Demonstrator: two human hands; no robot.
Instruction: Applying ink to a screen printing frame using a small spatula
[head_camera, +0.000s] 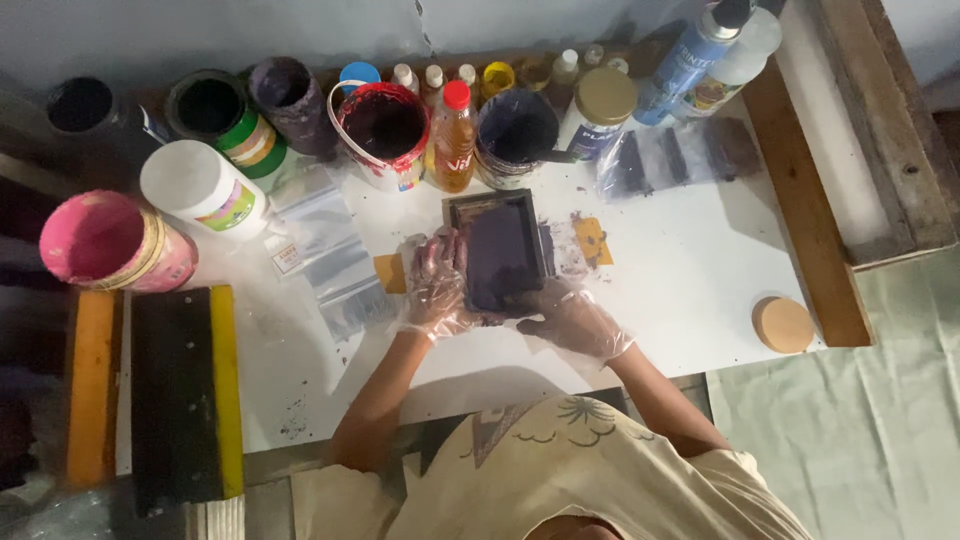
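Head view: a small dark rectangular frame (499, 249) lies flat on the white bench (690, 270), just in front of the row of paint pots. Its mesh inside is coated a deep purple-black, and the border is dark and stained. The left hand (434, 285), in a clear plastic glove, presses against the frame's left edge, the fingers curled closed on that side. The right hand (573, 318), gloved likewise, sits at the frame's lower right corner; whether its fingers clasp the frame or only rest against it cannot be told. Purple smears mark the bench beside the frame, and small orange cards (592, 240) lie on either side of it. Behind stand a red-rimmed pot (381, 130) of dark ink, an orange bottle with a red cap (454, 140) and a dark tub (515, 135). Clear plastic bags (335, 255) lie to the left, and a black-and-yellow squeegee (185, 390) rests near the bench's left end.
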